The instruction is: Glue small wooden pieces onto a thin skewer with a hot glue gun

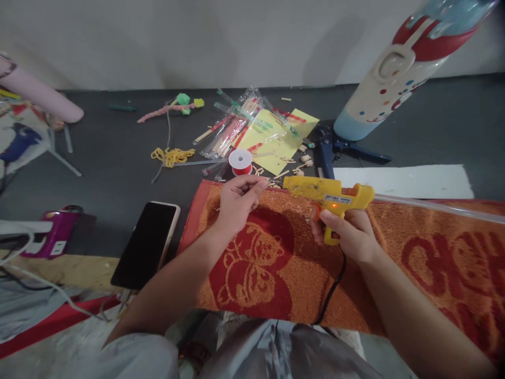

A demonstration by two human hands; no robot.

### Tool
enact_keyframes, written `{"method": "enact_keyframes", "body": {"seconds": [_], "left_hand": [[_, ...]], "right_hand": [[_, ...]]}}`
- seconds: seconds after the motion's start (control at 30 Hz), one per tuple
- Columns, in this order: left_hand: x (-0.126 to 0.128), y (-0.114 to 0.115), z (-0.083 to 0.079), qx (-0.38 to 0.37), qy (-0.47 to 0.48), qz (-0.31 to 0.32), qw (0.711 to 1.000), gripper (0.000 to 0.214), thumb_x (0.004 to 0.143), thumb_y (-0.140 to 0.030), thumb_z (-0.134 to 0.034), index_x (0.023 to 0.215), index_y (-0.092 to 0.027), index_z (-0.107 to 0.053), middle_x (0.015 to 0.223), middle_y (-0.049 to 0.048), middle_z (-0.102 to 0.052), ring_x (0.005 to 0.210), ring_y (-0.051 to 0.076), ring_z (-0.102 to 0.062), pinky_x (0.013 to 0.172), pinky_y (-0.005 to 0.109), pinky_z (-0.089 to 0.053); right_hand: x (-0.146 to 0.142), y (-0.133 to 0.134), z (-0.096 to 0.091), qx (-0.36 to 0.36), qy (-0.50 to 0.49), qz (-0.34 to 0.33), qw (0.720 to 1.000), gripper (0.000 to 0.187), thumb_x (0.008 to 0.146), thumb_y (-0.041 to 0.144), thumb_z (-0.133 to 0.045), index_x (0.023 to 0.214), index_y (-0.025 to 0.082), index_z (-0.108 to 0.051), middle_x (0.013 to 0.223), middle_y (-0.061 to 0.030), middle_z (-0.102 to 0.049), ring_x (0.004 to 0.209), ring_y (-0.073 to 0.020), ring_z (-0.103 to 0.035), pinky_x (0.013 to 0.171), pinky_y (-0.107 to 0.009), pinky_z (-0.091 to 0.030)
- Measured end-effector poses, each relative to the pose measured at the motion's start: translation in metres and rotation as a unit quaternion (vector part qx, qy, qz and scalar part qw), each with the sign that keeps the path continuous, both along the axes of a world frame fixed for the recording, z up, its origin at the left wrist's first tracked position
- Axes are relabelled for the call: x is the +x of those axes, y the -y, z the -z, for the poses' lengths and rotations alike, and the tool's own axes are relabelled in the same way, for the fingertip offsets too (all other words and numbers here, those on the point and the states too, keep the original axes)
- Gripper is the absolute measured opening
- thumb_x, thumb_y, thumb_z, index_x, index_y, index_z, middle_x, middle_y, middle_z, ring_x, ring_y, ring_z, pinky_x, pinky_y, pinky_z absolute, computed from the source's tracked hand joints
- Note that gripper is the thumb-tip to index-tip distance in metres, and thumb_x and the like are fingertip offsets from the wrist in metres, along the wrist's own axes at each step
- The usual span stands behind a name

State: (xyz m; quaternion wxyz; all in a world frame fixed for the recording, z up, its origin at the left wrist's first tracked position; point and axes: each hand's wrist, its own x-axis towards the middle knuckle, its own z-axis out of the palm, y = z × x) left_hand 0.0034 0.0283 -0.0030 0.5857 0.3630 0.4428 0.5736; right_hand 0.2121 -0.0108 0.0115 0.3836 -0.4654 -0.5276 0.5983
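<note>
My right hand (351,231) grips a yellow hot glue gun (327,195) by its handle, a small orange light glowing on its side, a clear glue stick (437,206) jutting out the back to the right. The nozzle points left toward my left hand (239,199). That hand is closed in a pinch on something small, too tiny to name. Both hands hover over an orange and red towel (434,263) lying across my lap. The gun's black cord (331,292) drops down from the handle.
A black phone (145,245) lies left of the towel. Beyond it sit a red thread spool (240,160), yellow paper (276,139), packs of sticks (232,129), yellow string (171,156), wooden bits, and a white strip (402,181). A large patterned bottle (398,68) leans at right. Purple charger (53,231) at left.
</note>
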Motion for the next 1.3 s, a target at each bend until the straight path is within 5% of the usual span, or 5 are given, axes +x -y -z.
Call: {"method": "enact_keyframes", "body": {"seconds": [0.57,0.77,1.03,1.2,1.3], "left_hand": [[0.000,0.002,-0.007,-0.002,-0.003,-0.014,1.000,0.029,0.060,-0.041,-0.084,0.070,-0.017,-0.071,0.042,-0.0069,-0.047,0.035,0.002,-0.035,0.036,0.018,-0.024],[0.001,0.000,-0.011,-0.045,0.047,-0.037,0.997,0.035,0.055,-0.042,-0.087,0.069,-0.015,-0.068,0.042,-0.0086,-0.044,0.034,0.001,-0.028,0.035,0.018,-0.016],[0.005,0.002,-0.010,-0.055,0.069,-0.029,0.996,0.035,0.055,-0.039,-0.086,0.071,-0.015,-0.066,0.039,-0.0091,-0.045,0.032,0.001,-0.028,0.035,0.018,-0.015],[0.007,0.004,-0.008,-0.046,0.058,-0.016,0.997,0.035,0.057,-0.039,-0.085,0.072,-0.014,-0.066,0.038,-0.0095,-0.044,0.032,0.001,-0.025,0.035,0.018,-0.015],[0.008,0.004,-0.006,-0.043,0.052,-0.004,0.998,0.034,0.059,-0.039,-0.084,0.073,-0.014,-0.066,0.038,-0.0095,-0.043,0.032,0.001,-0.026,0.035,0.018,-0.015]], "right_hand": [[-0.003,0.002,0.002,-0.026,0.002,0.013,1.000,0.051,0.074,0.063,-0.067,0.055,0.017,-0.058,0.048,-0.0018,-0.057,0.040,-0.0104,-0.051,0.040,-0.023,-0.040],[-0.003,0.003,-0.003,-0.026,0.014,0.024,0.999,0.045,0.074,0.062,-0.067,0.072,0.017,-0.061,0.048,0.0003,-0.056,0.039,-0.0116,-0.051,0.040,-0.024,-0.040],[0.035,-0.002,-0.020,0.058,0.092,0.026,0.994,0.030,0.080,0.049,-0.059,0.070,0.021,-0.057,0.058,-0.0002,-0.056,0.053,-0.0136,-0.049,0.052,-0.027,-0.038],[0.077,0.007,-0.030,0.093,0.337,0.056,0.935,0.034,0.082,0.052,-0.057,0.100,0.023,-0.059,0.085,-0.0054,-0.063,0.073,-0.0208,-0.057,0.065,-0.033,-0.045],[0.099,0.011,-0.023,0.125,0.556,0.039,0.821,0.044,0.084,0.050,-0.053,0.119,0.022,-0.054,0.093,-0.0122,-0.067,0.075,-0.0275,-0.060,0.065,-0.039,-0.043]]}}
